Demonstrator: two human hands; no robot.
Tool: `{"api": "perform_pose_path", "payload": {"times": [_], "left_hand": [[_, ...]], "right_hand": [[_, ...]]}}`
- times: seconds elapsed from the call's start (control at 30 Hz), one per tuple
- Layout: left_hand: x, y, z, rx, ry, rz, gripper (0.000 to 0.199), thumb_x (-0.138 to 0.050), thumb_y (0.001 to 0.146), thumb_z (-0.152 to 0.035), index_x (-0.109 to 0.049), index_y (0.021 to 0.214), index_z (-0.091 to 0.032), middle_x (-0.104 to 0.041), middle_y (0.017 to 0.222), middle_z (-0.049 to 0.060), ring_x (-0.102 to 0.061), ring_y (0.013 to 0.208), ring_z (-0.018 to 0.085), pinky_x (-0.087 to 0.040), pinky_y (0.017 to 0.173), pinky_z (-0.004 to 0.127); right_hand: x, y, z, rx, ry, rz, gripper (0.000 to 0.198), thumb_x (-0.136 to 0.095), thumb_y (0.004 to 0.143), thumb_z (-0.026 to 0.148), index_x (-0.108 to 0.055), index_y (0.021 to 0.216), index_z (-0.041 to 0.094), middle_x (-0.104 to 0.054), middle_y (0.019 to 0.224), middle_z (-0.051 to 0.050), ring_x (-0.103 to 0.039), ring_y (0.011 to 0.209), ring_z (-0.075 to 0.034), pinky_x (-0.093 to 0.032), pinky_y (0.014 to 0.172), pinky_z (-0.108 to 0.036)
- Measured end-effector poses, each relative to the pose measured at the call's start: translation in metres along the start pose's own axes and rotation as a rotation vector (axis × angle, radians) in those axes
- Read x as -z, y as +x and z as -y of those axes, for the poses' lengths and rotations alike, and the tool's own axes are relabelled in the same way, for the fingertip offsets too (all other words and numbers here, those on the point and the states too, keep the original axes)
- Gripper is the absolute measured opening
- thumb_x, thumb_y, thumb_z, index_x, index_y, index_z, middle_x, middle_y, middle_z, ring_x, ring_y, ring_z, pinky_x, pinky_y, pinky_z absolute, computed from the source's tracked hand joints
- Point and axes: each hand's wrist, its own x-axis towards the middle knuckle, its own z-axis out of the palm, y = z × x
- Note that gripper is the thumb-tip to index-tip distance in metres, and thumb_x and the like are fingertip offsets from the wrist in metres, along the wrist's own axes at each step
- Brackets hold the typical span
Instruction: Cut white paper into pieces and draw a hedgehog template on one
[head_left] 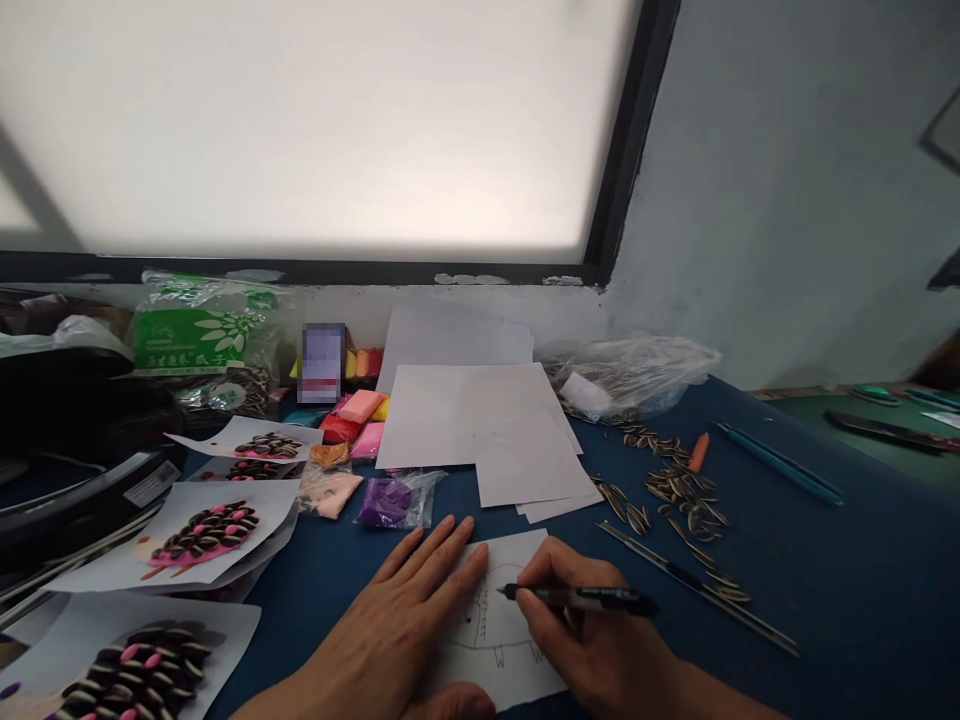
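My right hand (592,625) grips a black pen (581,598), its tip pointing left onto a small sheet of white paper (517,685). On that sheet is a line drawing of an animal-like outline with short legs, a dot and rows of small curved strokes. My left hand (405,620) lies flat with fingers stretched out, covering the sheet's left side. Just beyond my left fingertips sits a packet of purple clay (390,502). A thin metal tool with a dark grip (697,588) rests on the blue table to the right of my right hand.
Finished seed-and-clay cards (206,535) are stacked at left. Blank white sheets (465,415) lie ahead, near colored clay packets (360,405). Loose sunflower seeds (682,495), an orange stick (699,452) and a blue tool (780,462) lie right. A green seed bag (199,340) stands behind.
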Motion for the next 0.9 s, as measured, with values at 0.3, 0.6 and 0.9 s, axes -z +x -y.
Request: {"api": "perform_pose_path", "payload": {"times": [0.3, 0.6, 0.9], "left_hand": [[0.005, -0.002, -0.002, -0.028, -0.008, -0.053, 0.083, -0.059, 0.092, -0.064, -0.016, 0.157, -0.034, -0.018, 0.159, 0.004, -0.025, 0.144, 0.035, -0.026, 0.116, 0.052], [-0.026, 0.002, 0.009, -0.010, 0.124, -0.123, 0.086, -0.046, 0.090, -0.076, -0.022, 0.157, -0.028, -0.021, 0.160, 0.004, -0.023, 0.146, 0.030, -0.024, 0.118, 0.049], [-0.030, 0.001, 0.013, -0.019, 0.116, -0.132, 0.088, -0.046, 0.089, -0.078, -0.016, 0.158, -0.032, -0.020, 0.161, 0.002, -0.027, 0.145, 0.035, -0.025, 0.117, 0.050]], "right_hand": [[0.003, 0.008, -0.001, -0.032, 0.025, 0.000, 0.016, -0.047, 0.093, 0.031, -0.048, 0.080, 0.021, -0.047, 0.062, 0.004, -0.042, 0.053, -0.013, -0.035, 0.049, -0.025], [-0.001, 0.011, -0.006, -0.034, 0.030, 0.010, 0.016, -0.046, 0.092, 0.031, -0.049, 0.080, 0.020, -0.049, 0.063, 0.002, -0.042, 0.053, -0.014, -0.034, 0.048, -0.025], [0.000, 0.012, -0.007, -0.037, 0.026, 0.016, 0.017, -0.047, 0.092, 0.032, -0.051, 0.082, 0.020, -0.049, 0.062, 0.002, -0.043, 0.053, -0.014, -0.035, 0.049, -0.025]]}}
